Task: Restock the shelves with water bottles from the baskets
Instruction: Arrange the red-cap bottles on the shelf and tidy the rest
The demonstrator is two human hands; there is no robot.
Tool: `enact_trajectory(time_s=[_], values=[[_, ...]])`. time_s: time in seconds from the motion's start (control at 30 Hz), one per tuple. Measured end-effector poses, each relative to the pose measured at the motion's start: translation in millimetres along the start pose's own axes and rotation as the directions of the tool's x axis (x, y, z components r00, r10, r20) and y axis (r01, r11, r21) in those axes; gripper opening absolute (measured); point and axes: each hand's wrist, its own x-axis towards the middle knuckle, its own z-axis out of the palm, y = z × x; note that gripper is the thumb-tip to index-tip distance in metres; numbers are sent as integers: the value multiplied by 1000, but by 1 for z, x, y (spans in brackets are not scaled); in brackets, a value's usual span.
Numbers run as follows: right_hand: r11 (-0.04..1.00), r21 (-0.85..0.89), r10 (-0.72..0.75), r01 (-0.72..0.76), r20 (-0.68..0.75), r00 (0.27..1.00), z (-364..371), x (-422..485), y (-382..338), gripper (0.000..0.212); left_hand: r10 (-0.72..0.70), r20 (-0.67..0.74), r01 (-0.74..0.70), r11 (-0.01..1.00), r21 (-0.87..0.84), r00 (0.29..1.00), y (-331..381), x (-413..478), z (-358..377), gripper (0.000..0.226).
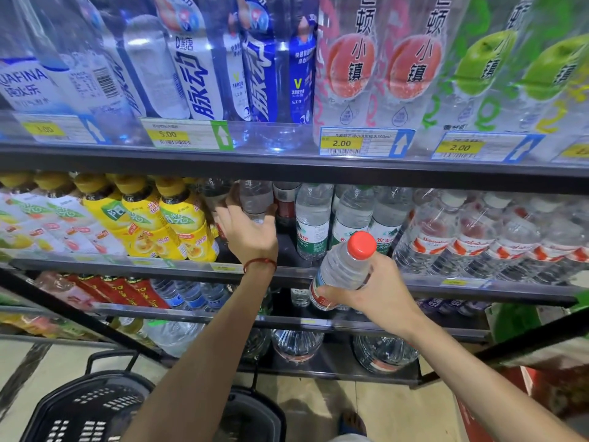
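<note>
Left hand [248,228] grips a clear plastic bottle [256,196] between yellow tea bottles [181,224] and green-labelled water bottles [314,218]; right hand [379,291] grips a red-capped clear bottle [342,269]. Black plastic basket [86,406] sits below.

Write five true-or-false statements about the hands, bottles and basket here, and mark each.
1. The right hand holds a red-capped bottle. True.
2. The left hand hangs empty. False: it grips a clear bottle on the shelf.
3. The red-capped bottle stands upright on that shelf. False: it is held tilted in front of it.
4. A dark basket sits on the floor below the arms. True.
5. Yellow-capped bottles stand right of the left hand. False: they stand to its left.
</note>
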Motion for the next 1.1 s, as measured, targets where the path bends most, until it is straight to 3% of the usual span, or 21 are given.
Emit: enact_trajectory(time_s=[0.2, 0.3, 0.43, 0.57, 0.67, 0.83, 0.97, 1.1], values=[[999, -39, -18, 19, 20, 1000, 3, -4, -5, 46, 172, 36, -169, 982, -81, 984, 3, -11, -29, 30], [998, -52, -28, 30, 29, 999, 10, -6, -12, 47, 299, 189, -297, 954, -38, 936, 0, -19, -60, 28], [984, -155, -76, 85, 66, 995, 19, -3, -26, 46, 473, 444, -613, 749, 252, 761, -9, -15, -100, 34], [963, -234, -118, 130, 66, 991, 34, 6, -36, 48, 496, 595, -763, 532, 367, 632, -14, -12, -133, 33], [925, -324, -185, 197, 67, 980, 45, 12, -40, 47, 444, 681, -799, 465, 381, 583, -23, -13, -149, 29], [899, -366, -247, 240, 28, 969, 60, 22, -50, 48, 446, 727, -839, 421, 344, 522, -41, -17, -161, 43], [884, -356, -349, 302, -76, 934, 73, 35, -49, 60, 481, 702, -837, 440, 325, 525, -45, -21, -166, 46], [836, -414, -432, 360, -91, 897, 85, 48, -43, 66, 479, 679, -813, 486, 322, 556, -49, -16, -169, 52]])
